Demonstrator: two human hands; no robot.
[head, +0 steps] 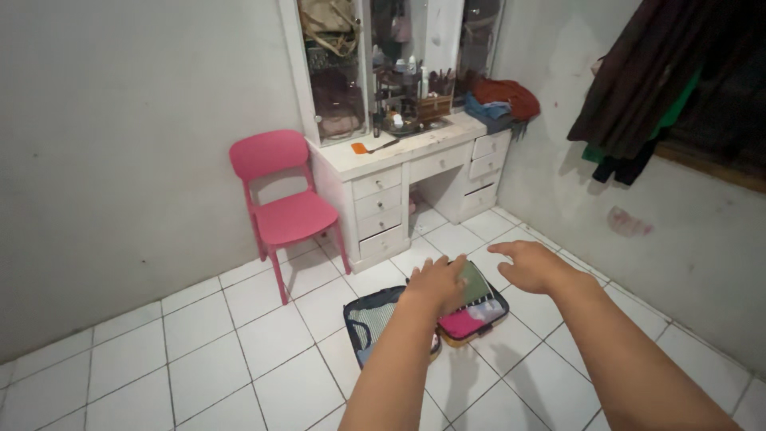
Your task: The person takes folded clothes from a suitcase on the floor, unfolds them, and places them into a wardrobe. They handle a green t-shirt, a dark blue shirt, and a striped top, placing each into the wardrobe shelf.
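We look down at our two bare arms stretched over a white glazed tile floor (199, 351) with dark grout lines. Our left hand (437, 283) hangs palm down with its fingers loosely together over an open soft fabric travel case (383, 319) with dark piping; whether it touches the contents we cannot tell. Our right hand (531, 265) hovers just beside the case's far right corner, fingers spread and empty, holding nothing.

The case lies flat on the floor, its near half showing a pale striped mesh lining, its far half packed with folded cloth: a bright pink bundle (467, 322) at the near edge and a green-grey folded piece (477, 283) behind it.

Well apart, against the far wall, stands a white painted wooden dressing desk (415, 179) with drawers on both sides of a knee gap. A small flat orange object (361, 148) lies near the desk's front left corner; bottles and a brown slatted organiser (435, 104) crowd the back edge below the mirror, and crumpled rust and blue cloths (503, 100) heap on the right end. A smooth moulded pink plastic chair (283, 207) stands just beside the desk's left side. Dark garments (638, 96) hang on the right wall.
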